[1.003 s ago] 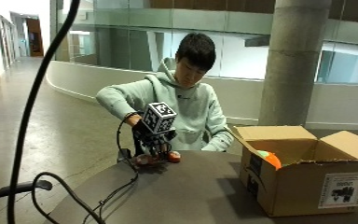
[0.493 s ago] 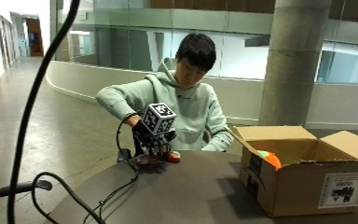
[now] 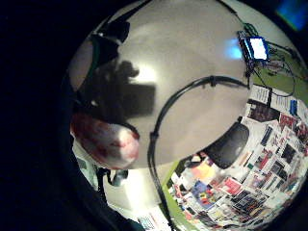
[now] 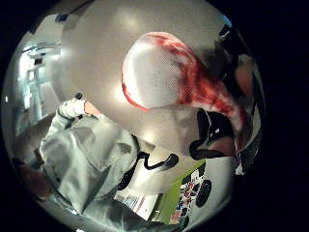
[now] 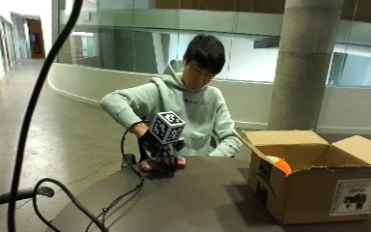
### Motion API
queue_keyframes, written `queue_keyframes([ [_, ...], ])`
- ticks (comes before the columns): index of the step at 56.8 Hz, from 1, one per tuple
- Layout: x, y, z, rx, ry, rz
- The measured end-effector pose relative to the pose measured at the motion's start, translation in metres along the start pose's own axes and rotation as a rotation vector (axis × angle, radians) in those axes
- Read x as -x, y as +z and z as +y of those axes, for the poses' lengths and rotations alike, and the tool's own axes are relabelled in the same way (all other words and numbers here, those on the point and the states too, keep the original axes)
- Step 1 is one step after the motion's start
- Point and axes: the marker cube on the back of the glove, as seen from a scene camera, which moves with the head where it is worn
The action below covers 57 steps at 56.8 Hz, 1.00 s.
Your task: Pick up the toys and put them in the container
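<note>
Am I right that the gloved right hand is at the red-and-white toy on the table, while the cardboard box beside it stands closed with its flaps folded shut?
Not quite. The gloved right hand is indeed down at the red-and-white toy on the table, but the cardboard box is open: the outside view shows its flaps spread and an orange toy inside.

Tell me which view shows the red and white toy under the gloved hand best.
The right thumb side palm view: the red and white toy fills the middle, lying on the table. The little finger side view catches only part of it. In the outside view the right hand hides most of it.
</note>
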Motion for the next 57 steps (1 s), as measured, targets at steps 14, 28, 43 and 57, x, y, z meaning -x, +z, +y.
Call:
queue_keyframes([
  [14,0.021,-0.015,0.003,0.012,-0.046,-0.092],
  [28,0.013,-0.120,-0.014,-0.112,-0.068,-0.163],
  [43,0.039,-0.273,-0.044,-0.298,-0.041,-0.133],
  [57,0.058,-0.392,-0.126,-0.515,0.006,-0.118],
])
